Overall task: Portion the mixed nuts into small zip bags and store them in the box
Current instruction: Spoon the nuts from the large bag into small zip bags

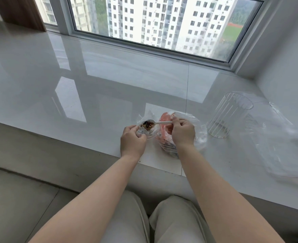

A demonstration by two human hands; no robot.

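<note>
mixed nuts (146, 125), dark and brown, are sitting partly in the mouth of a small zip bag (145, 131) and partly in the bowl of a pale spoon (163, 122) that is tipping over that mouth. the left hand (132, 142) is gripping the small zip bag, its fingers curled round the plastic and keeping the opening up and spread. the right hand (182, 133) is pinching the spoon's handle between thumb and curled fingers, the spoon lying across toward the left. just behind and under the right hand a larger clear bag with a pink patch (167, 132) is lying on the white sill (109, 85), dark pieces showing at its near end; this is judged to be the supply of nuts. a clear ribbed box (227, 116) is standing well apart to the right, open at the top and seemingly holding nothing, beside a loose sheet of clear plastic (281, 137). as a judgement, the task is standing at an early stage: one bag is being filled, no sealed bag is showing in the box, and sealing, further portions and storing are all remaining.
</note>
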